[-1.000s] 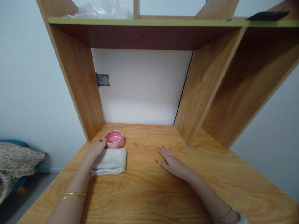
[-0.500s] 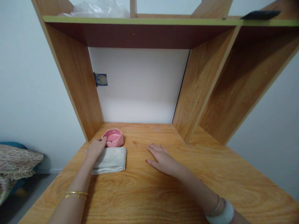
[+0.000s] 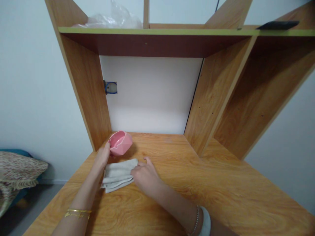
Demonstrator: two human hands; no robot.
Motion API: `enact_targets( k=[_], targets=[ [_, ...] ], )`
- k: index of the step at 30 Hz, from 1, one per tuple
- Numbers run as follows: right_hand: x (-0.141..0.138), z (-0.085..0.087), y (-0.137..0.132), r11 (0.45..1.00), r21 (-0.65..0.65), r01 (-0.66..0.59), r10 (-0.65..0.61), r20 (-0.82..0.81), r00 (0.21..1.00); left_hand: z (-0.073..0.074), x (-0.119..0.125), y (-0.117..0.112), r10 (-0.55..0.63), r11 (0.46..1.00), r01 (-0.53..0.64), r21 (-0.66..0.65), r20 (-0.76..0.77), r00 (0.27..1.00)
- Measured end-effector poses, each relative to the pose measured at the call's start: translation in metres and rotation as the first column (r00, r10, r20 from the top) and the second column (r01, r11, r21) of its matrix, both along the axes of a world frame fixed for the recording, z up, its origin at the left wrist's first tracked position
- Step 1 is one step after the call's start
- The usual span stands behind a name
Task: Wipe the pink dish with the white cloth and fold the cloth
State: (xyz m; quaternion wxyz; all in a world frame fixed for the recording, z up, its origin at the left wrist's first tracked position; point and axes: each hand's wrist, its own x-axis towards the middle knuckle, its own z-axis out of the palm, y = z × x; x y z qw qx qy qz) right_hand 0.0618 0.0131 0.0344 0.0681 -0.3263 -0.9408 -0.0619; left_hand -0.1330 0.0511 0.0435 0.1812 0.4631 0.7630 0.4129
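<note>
A pink, faceted ashtray [image 3: 124, 144] is tilted up off the desk at the back left, its hollow turned toward the left. My left hand [image 3: 103, 154] grips it by its left rim. Just in front lies a folded pale grey cloth [image 3: 118, 173], its layers slightly fanned at the near edge. At its right end my right hand [image 3: 145, 175] has its fingers closed on the cloth; the index finger sticks up, and the thumb is mostly hidden.
The wooden desk [image 3: 221, 196] runs under upright side panels [image 3: 211, 95]. Above is a shelf [image 3: 162, 31] bearing a clear plastic bag [image 3: 115, 18] and a flat black object [image 3: 278, 25]. An open socket box [image 3: 111, 87] sits in the back wall. Draped fabric [image 3: 22, 167] is at far left.
My left hand has lifted and tilted the ashtray from the desk. My right hand, flat on the desk before, has moved left and taken hold of the cloth, which has shifted and turned slightly.
</note>
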Motion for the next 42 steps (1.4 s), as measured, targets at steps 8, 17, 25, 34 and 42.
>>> enact_targets(
  k=[8, 17, 25, 34, 42],
  targets=[
    [0.114, 0.016, 0.039, 0.859, -0.033, 0.512, -0.509, 0.066, 0.858, -0.006, 0.024, 0.001, -0.156, 0.987, 0.137, 0.084, 0.295, 0.943],
    [0.17, 0.006, 0.045, 0.73, -0.103, 0.675, -0.682, -0.07, 0.728, -0.024, 0.092, -0.015, -0.33, 0.941, 0.323, 0.098, 0.461, 0.824],
    [0.145, -0.015, 0.052, 0.774, -0.038, 0.632, -0.619, -0.255, 0.743, -0.029, 0.114, -0.028, -0.358, 0.924, 0.353, 0.146, 0.656, 0.665],
    [0.149, -0.016, 0.056, 0.838, -0.289, 0.463, -0.536, -0.596, 0.598, -0.032, 0.112, -0.025, -0.348, 0.923, 0.364, 0.12, 0.661, 0.665],
    [0.121, -0.01, 0.038, 0.903, -0.429, 0.022, -0.384, -0.783, 0.489, -0.03, 0.113, -0.026, -0.323, 0.933, 0.35, 0.087, 0.63, 0.706]
  ],
)
